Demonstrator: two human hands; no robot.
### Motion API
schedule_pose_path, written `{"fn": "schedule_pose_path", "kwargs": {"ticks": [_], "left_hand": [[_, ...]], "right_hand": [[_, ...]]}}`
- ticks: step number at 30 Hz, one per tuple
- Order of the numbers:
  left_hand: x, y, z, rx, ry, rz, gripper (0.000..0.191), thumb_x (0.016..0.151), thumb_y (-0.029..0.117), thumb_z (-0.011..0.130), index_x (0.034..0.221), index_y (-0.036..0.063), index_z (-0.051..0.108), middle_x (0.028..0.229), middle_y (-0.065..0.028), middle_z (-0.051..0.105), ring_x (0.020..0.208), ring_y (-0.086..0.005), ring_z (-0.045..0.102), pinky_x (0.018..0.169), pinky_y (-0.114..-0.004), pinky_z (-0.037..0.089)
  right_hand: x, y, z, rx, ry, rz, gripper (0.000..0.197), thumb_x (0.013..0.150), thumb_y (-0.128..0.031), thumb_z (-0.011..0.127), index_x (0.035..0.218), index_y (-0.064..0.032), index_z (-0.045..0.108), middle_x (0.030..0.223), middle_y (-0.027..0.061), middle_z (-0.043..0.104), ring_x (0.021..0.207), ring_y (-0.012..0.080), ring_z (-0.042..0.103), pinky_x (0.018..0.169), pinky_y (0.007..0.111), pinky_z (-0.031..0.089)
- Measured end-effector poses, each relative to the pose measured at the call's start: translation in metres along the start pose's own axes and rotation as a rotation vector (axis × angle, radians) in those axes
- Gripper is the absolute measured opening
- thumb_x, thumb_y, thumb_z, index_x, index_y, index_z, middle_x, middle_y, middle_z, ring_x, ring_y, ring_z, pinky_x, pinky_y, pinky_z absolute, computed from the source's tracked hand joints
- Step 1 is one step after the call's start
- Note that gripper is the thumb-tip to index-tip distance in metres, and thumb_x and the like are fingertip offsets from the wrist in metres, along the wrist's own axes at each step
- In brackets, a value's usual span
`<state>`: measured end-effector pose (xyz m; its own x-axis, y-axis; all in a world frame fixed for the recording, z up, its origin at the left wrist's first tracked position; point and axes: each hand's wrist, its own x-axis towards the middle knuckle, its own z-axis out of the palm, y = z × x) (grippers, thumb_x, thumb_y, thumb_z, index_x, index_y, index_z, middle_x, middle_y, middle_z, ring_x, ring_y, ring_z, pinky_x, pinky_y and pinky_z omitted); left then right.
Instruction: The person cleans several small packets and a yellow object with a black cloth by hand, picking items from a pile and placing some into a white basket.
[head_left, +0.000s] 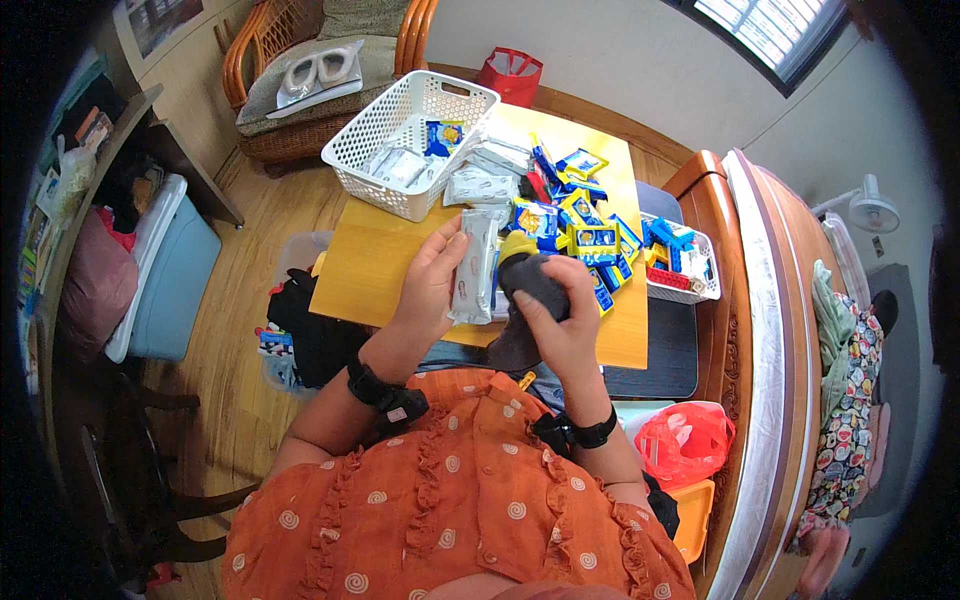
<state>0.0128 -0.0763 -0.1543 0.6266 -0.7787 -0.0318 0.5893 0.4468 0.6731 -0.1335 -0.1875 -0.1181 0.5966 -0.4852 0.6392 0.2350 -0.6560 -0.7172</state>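
My left hand (427, 281) grips a long, flat white sachet (475, 266) with small red marks, held upright above the table's near edge. Bunched in my right hand (562, 307) is a dark grey cloth piece (534, 285), which looks like a sock, with a yellow end near the snack packs. Its lower part hangs towards my lap. Beyond my hands, blue and yellow snack packets (594, 244) lie heaped on the wooden table (382, 259). More white sachets (480, 185) are piled beside a white perforated basket (375, 176), which holds sachets and a blue packet (444, 138).
To the right, a white basket of toy bricks (679, 259) stands by a wooden bed (724, 277). A red plastic bag (686, 442) sits near my right elbow. Left of the table, a clear bin (289, 367) holds clothing. A rattan armchair (315, 82) is behind; a person (847, 405) lies at far right.
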Motion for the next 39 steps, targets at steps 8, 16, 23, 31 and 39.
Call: {"fn": "schedule_pose_path", "kwargs": {"ticks": [8, 16, 23, 31, 39], "left_hand": [[-0.006, -0.012, 0.0, -0.093, -0.003, -0.174, 0.037, 0.108, 0.032, 0.046, 0.126, 0.0016, 0.055, 0.114, -0.0122, 0.066, 0.1, -0.0187, 0.068, 0.089, -0.034, 0.057], [-0.016, -0.003, -0.003, -0.115, -0.198, -0.276, 0.04, 0.108, 0.038, 0.043, 0.123, 0.0037, 0.057, 0.105, -0.0089, 0.068, 0.091, -0.0182, 0.07, 0.077, -0.033, 0.059], [-0.033, 0.019, 0.036, 0.092, -0.134, -0.215, 0.034, 0.109, 0.026, 0.04, 0.13, 0.0027, 0.053, 0.115, -0.0075, 0.065, 0.103, -0.0139, 0.066, 0.085, -0.027, 0.055], [-0.02, 0.004, 0.013, 0.061, -0.255, -0.253, 0.038, 0.107, 0.022, 0.045, 0.139, 0.0024, 0.047, 0.12, -0.0092, 0.064, 0.102, -0.0147, 0.067, 0.086, -0.029, 0.056], [-0.009, -0.006, 0.013, 0.043, -0.131, -0.196, 0.036, 0.106, 0.027, 0.047, 0.133, 0.0029, 0.053, 0.116, -0.01, 0.065, 0.102, -0.018, 0.066, 0.09, -0.034, 0.054]], "right_hand": [[0.0, -0.016, 0.008, 0.01, -0.223, -0.091, 0.039, 0.072, -0.006, 0.084, 0.106, -0.0043, 0.065, 0.109, 0.0164, 0.063, 0.096, 0.0338, 0.064, 0.083, 0.039, 0.053], [0.002, 0.005, 0.006, -0.063, 0.023, -0.039, 0.036, 0.075, -0.001, 0.078, 0.108, -0.0025, 0.061, 0.107, 0.0161, 0.063, 0.098, 0.0341, 0.062, 0.087, 0.04, 0.05], [0.004, 0.016, -0.007, -0.06, 0.16, 0.24, 0.036, 0.08, -0.006, 0.076, 0.111, -0.0028, 0.059, 0.107, 0.0144, 0.063, 0.096, 0.0306, 0.061, 0.086, 0.038, 0.049], [0.015, -0.002, -0.002, -0.136, 0.041, -0.036, 0.034, 0.078, -0.006, 0.079, 0.106, -0.002, 0.061, 0.103, 0.0167, 0.064, 0.094, 0.035, 0.063, 0.084, 0.039, 0.051], [0.007, 0.002, -0.006, -0.106, 0.043, -0.041, 0.031, 0.079, -0.007, 0.077, 0.105, -0.0024, 0.062, 0.103, 0.0155, 0.064, 0.094, 0.0335, 0.064, 0.083, 0.039, 0.051]]}}
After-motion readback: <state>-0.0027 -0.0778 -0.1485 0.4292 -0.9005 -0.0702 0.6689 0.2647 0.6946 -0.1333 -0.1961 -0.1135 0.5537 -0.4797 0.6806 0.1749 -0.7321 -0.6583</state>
